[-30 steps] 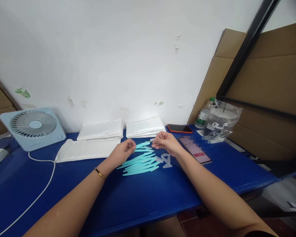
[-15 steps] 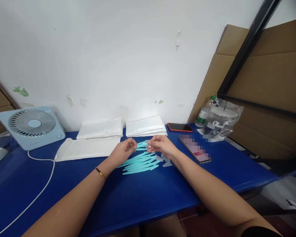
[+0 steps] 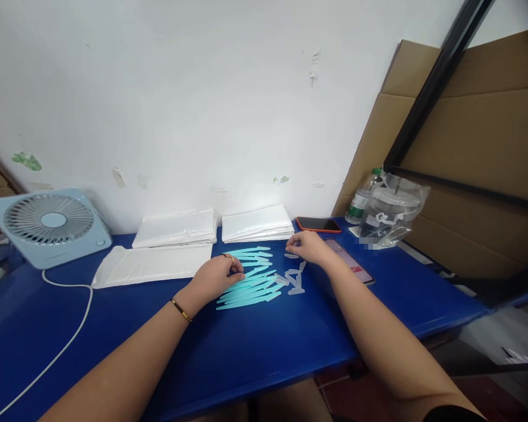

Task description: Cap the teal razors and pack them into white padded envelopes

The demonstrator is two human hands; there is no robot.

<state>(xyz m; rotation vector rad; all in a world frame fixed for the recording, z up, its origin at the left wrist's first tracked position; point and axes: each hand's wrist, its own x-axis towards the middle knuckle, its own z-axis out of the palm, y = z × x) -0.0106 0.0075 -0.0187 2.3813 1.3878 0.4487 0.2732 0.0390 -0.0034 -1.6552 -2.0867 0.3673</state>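
Observation:
Turquoise eyebrow razors (image 3: 249,293) lie side by side in a fanned row on the blue table, blades to the right. My left hand (image 3: 217,276) is at the row's left side, fingers curled in a pinch around the handle end of an eyebrow razor (image 3: 259,263); the fingers partly hide the grip. To the right, several small translucent blade caps (image 3: 295,281) lie in a loose heap. My right hand (image 3: 308,246) hovers beyond them, fingers loosely bent and apart, just above a single cap (image 3: 291,256).
White packets (image 3: 176,227) and a second stack (image 3: 257,224) lie along the wall, with a flat white packet (image 3: 158,264) in front. A blue fan (image 3: 55,225) with a cable stands left. Two phones, one orange-edged (image 3: 319,224), a bottle (image 3: 361,199) and a bagged cup (image 3: 391,211) are right.
My right hand has moved right, away from my left hand, and a cap now lies beneath its fingers. My left hand has lowered slightly toward the razors.

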